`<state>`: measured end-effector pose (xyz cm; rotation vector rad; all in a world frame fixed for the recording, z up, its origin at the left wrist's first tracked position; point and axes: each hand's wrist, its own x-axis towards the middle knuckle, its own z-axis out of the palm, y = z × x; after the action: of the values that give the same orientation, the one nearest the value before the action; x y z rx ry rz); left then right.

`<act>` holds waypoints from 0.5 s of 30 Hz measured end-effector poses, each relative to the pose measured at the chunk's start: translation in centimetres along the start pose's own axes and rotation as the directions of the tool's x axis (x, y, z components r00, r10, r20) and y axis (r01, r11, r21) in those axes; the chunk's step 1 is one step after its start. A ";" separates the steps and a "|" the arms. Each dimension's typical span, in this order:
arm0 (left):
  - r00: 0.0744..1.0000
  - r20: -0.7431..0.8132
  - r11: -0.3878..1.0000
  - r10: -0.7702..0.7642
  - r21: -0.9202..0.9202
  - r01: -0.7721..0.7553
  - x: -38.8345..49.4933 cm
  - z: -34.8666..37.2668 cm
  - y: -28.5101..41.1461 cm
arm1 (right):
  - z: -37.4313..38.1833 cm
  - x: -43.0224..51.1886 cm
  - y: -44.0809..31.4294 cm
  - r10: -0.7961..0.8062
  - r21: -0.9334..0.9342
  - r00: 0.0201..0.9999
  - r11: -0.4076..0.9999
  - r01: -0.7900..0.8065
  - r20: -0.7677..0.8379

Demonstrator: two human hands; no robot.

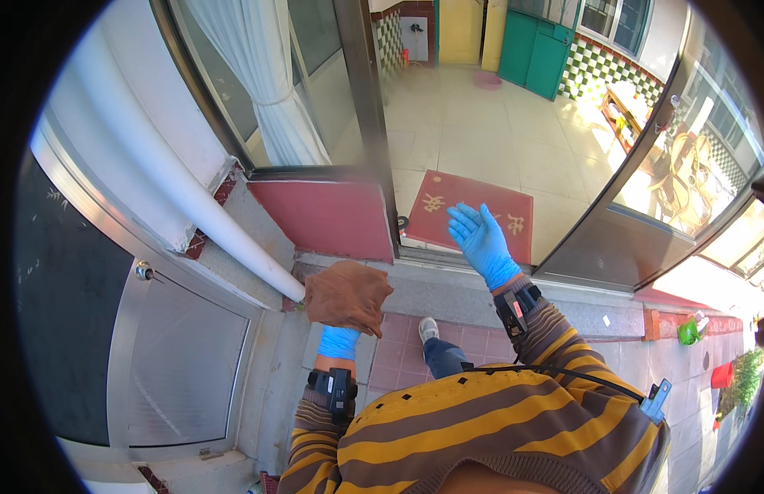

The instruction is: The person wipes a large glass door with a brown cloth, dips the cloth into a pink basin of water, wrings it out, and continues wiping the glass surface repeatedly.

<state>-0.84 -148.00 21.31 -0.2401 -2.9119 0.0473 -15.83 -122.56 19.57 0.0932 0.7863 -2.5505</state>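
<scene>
My left hand [338, 341], in a blue disposable glove, has a brown cloth [348, 295] draped over it. The cloth hides the fingers, so their grip on it does not show. My right hand [480, 241], gloved in the same blue, is raised with its palm showing and fingers extended, holding nothing. Behind it lies a red doormat [437, 207] with yellow characters, just inside the doorway. A dark device is strapped to each wrist.
A glazed door [622, 247] stands swung out at the right. Left are a white pipe [215, 228] and a metal-framed door [184, 370]. A raised stone sill [579, 315] crosses ahead. Potted plants [743, 380] and a green bag [689, 332] are at far right.
</scene>
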 end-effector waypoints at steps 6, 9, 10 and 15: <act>0.966 0.100 0.898 -0.239 0.401 0.181 4.3 -3.4 -6.6 | 4.1 4.2 -0.8 -0.124 -0.381 0.991 0.915 0.136 0.056; 0.732 0.308 0.771 -0.607 0.450 0.450 5.7 -7.8 -7.1 | 9.0 3.3 0.5 -0.227 -0.645 0.954 0.703 0.301 0.198; 0.713 0.267 0.725 -0.648 0.504 0.470 5.8 -9.7 -7.1 | 11.1 2.9 0.7 -0.200 -0.661 0.948 0.681 0.315 0.246; 0.871 -0.132 0.303 -0.472 0.904 0.302 8.1 -16.6 -6.4 | 20.4 1.8 -3.0 -0.400 -0.613 0.783 0.488 0.621 0.476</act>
<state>-6.04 -152.70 39.55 0.7071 -2.4718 1.5973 -17.34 -132.35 37.79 -0.8891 1.9201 -2.3941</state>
